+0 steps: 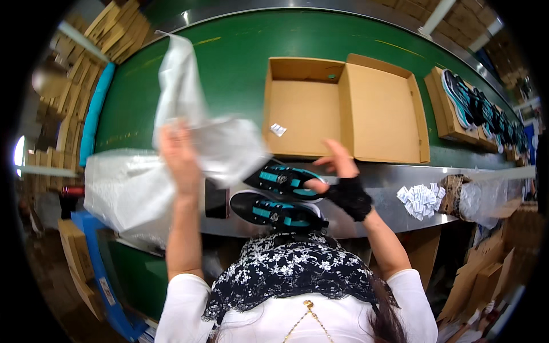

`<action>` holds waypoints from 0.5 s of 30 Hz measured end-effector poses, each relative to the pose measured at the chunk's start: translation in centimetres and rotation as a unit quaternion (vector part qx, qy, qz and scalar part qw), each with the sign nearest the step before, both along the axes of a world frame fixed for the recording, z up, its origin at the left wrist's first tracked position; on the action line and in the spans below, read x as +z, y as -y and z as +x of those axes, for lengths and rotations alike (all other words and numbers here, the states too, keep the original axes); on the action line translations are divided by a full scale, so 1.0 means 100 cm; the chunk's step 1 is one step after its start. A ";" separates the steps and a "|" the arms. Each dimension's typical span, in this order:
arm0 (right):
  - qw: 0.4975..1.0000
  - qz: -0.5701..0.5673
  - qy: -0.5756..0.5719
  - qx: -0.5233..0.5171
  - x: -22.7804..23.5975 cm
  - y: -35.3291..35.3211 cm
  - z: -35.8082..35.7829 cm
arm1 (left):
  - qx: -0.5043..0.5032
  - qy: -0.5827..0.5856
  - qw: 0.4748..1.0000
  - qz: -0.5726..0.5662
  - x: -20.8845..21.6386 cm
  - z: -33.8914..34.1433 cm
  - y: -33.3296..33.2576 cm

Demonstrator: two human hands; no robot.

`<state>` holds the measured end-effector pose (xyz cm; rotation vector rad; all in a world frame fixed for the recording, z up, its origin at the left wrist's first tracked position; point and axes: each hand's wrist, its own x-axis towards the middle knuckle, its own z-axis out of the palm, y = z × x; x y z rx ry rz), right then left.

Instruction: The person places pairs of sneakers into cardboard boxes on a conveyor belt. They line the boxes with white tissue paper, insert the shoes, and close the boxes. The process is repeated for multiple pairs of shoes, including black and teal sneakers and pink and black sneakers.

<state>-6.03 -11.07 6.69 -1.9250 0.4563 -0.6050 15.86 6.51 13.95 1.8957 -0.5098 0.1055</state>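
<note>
A white wrapping sheet point(229, 140) is gripped over the counter point(237, 54) by the left fingers point(176, 136), apparently for positioning, its edge seemingly needing to be caught by right fingers point(339, 155) spread beside black-and-teal sneakers point(267, 210).

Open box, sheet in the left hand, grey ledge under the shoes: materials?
Open box: likely cardboard, matt brown, with folded edges.
Sheet in the left hand: thin paper or plastic, can't tell which; whitish, crumpled, slightly see-through.
Grey ledge: probably bare metal, perhaps steel; smooth, with a dull sheen.
</note>
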 end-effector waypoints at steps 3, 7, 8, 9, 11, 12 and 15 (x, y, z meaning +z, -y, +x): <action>0.996 0.044 -0.004 0.077 0.018 -0.008 0.032 | -0.189 -0.081 0.978 -0.028 -0.009 -0.053 0.085; 0.921 0.327 0.159 -0.139 0.014 0.042 0.039 | -0.299 0.097 0.948 0.046 0.006 -0.086 0.143; 0.907 0.325 0.222 -0.152 -0.007 0.074 0.028 | -0.305 0.131 0.941 0.065 0.014 -0.089 0.146; 0.888 0.324 0.284 -0.160 -0.033 0.107 0.011 | -0.314 0.133 0.938 0.064 0.016 -0.089 0.145; 0.876 0.290 0.179 -0.342 -0.031 0.152 -0.022 | -0.289 0.194 0.917 0.193 0.008 -0.078 0.129; 0.832 0.313 0.186 -0.418 -0.037 0.176 -0.043 | -0.303 0.182 0.898 0.263 -0.006 -0.071 0.119; 0.735 0.365 0.207 -0.532 -0.030 0.212 -0.104 | -0.255 0.209 0.815 0.477 -0.053 -0.053 0.078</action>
